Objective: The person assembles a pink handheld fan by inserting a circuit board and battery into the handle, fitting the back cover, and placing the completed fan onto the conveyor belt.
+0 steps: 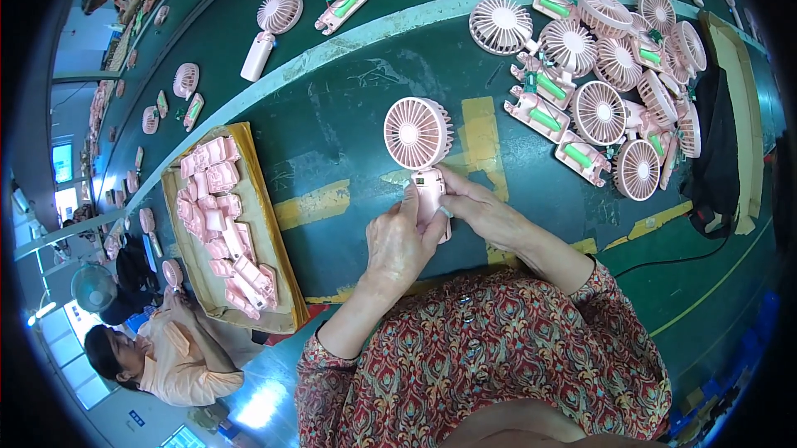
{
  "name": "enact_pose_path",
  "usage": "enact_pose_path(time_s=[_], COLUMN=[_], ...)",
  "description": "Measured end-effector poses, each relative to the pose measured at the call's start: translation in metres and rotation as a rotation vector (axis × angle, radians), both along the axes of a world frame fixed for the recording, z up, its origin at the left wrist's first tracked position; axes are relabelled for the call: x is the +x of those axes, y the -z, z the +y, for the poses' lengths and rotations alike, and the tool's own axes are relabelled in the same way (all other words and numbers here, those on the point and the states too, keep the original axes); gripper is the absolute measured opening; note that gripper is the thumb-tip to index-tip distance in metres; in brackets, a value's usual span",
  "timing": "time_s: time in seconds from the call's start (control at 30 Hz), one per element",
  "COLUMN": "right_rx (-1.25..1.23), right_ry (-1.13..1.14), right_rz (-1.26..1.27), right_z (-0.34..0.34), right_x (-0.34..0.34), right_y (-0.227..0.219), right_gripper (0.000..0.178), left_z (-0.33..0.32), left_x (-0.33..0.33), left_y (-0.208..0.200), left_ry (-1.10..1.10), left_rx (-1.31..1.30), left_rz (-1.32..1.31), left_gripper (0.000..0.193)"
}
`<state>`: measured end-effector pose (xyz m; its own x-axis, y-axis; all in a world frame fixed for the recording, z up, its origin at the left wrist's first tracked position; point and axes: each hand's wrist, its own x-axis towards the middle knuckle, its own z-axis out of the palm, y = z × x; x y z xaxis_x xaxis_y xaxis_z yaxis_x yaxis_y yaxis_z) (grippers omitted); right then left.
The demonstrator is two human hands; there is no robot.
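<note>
A pink handheld fan (pixel 413 134) lies in front of me on the green table, its round slatted head pointing away. Both hands close round its handle (pixel 428 192). My left hand (pixel 396 236) presses the handle from the left, thumb and fingers along its side. My right hand (pixel 480 209) grips it from the right, with its thumb near the handle's middle. A small dark opening shows at the top of the handle, just under the head. The handle's lower end is partly hidden behind my fingers.
To the left stands a cardboard tray (pixel 272 236) of pink plastic shells (pixel 217 199). At the right lies a heap of fan heads (pixel 599 112) and open handles with green batteries (pixel 544 118). Beyond a pale rail, a green belt (pixel 224 41) carries more fans. A co-worker (pixel 178 357) sits at far left.
</note>
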<state>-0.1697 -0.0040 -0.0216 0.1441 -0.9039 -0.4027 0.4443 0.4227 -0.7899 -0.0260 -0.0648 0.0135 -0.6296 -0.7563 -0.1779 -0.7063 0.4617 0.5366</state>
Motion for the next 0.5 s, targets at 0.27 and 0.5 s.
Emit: enact_pose_path(time_s=[0.27, 0.5], right_rx=[-0.020, 0.012], right_ry=[0.027, 0.068], right_rz=[-0.065, 0.032], right_z=[0.0020, 0.0019], right_x=[0.0049, 0.0076], right_y=[0.0045, -0.0014], right_gripper=[0.058, 0.059], left_z=[-0.0046, -0.0016], left_x=[0.0073, 0.0007], left_y=[0.0013, 0.0000], left_ry=[0.077, 0.101], left_rx=[-0.034, -0.080], left_rz=[0.025, -0.044], left_gripper=[0.054, 0.054])
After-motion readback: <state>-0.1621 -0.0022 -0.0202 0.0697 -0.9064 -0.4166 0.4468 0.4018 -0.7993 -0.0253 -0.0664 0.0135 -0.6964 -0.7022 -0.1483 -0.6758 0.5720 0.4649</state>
